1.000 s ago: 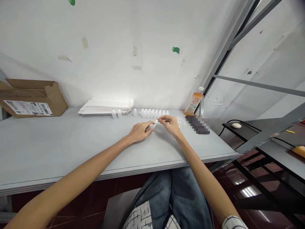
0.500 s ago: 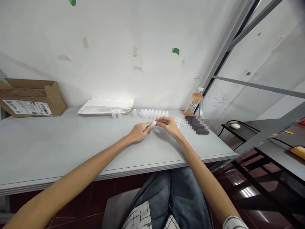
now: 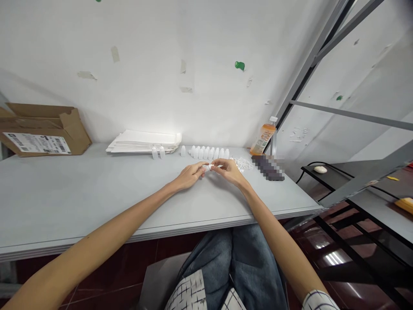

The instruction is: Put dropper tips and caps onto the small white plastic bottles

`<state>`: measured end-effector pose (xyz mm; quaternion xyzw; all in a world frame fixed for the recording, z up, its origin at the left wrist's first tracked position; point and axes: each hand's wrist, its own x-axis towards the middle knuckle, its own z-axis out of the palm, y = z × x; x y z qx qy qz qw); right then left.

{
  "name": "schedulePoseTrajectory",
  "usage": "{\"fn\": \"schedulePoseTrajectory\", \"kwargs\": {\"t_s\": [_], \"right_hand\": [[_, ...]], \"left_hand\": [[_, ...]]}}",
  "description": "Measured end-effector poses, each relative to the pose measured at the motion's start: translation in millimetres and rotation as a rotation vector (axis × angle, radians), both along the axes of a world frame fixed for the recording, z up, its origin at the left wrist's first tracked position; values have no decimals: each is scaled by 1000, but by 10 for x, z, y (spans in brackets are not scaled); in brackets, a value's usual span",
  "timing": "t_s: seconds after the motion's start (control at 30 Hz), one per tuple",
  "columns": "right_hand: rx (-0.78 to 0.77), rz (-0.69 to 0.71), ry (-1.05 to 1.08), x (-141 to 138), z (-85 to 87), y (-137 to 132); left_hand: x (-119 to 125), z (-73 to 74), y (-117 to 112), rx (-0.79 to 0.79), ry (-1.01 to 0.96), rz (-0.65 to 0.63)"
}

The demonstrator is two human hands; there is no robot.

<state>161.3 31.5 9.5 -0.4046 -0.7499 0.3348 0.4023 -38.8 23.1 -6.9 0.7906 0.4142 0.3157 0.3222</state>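
A bright white glow sits on the wall (image 3: 174, 116) just behind my table (image 3: 97, 193), while a soft shadow dims the wall's left end, and the floor tiles (image 3: 334, 258) throw back hard glare. My wide view bows the table's front edge and the steel frame (image 3: 309, 64), and one dark patch (image 3: 267, 168) is pixelated.

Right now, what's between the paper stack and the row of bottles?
One small white bottle stands there on the table, as the head view shows.
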Motion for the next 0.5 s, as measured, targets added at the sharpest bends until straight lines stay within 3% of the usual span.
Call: {"fn": "schedulePoseTrajectory", "kwargs": {"t_s": [0.1, 0.23, 0.5], "right_hand": [[29, 10, -22, -1, -15, 2], [-59, 47, 51, 16, -46, 26], [-134, 99, 188, 3, -27, 17]], "left_hand": [[4, -28, 32, -128, -158, -61], [21, 2, 25, -316, -305, -63], [13, 22, 3, -437, -435, -115]]}}
